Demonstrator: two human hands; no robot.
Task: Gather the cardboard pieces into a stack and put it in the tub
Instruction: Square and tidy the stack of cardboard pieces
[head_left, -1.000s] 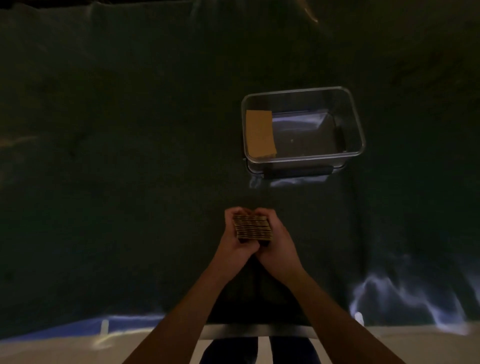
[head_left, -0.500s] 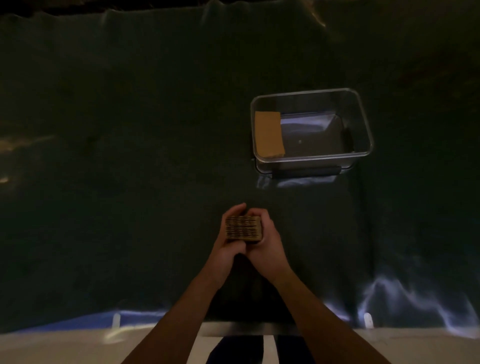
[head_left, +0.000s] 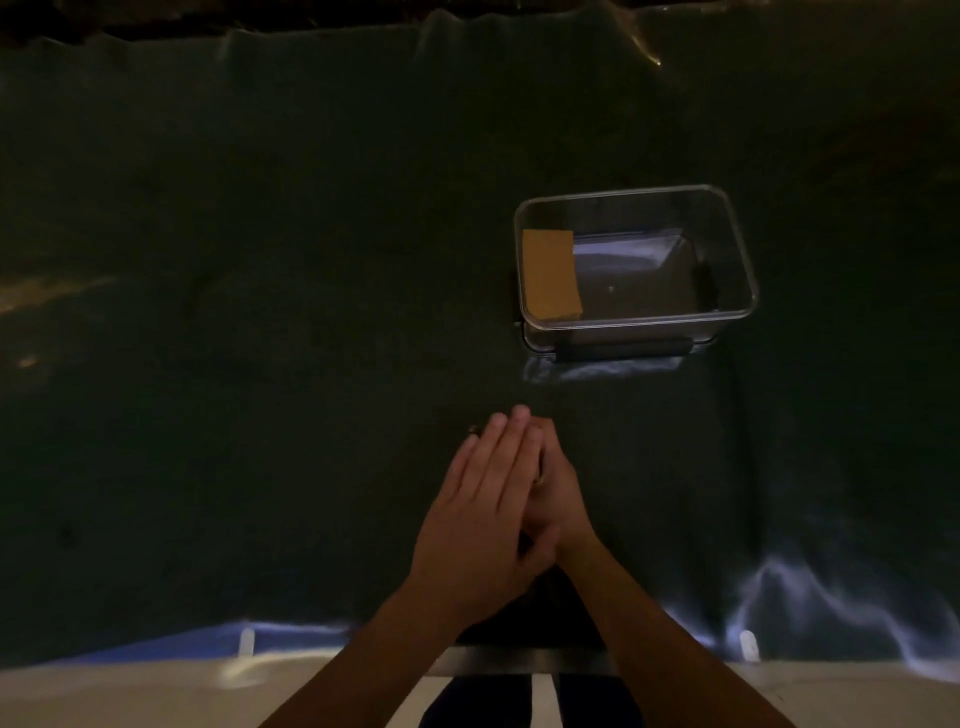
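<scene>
My left hand (head_left: 480, 514) lies flat, fingers stretched forward, over the cardboard stack. My right hand (head_left: 563, 501) presses against the stack from the right side. The cardboard stack (head_left: 539, 477) is almost wholly hidden between the palms; only a thin sliver shows between the hands, and a corner peeks out by the left fingertips. The clear plastic tub (head_left: 631, 326) stands beyond the hands, up and to the right. A single brown cardboard piece (head_left: 550, 275) lies flat against the tub's left end.
A dark green cloth (head_left: 260, 364) covers the table, rumpled and shiny at the near right. The table's pale front edge (head_left: 156, 680) runs along the bottom, with my legs below it.
The stack's ribbed edge faced me before, held upright between both hands. Now my left hand has turned flat over it and covers it. The hands sit slightly lower in view.
</scene>
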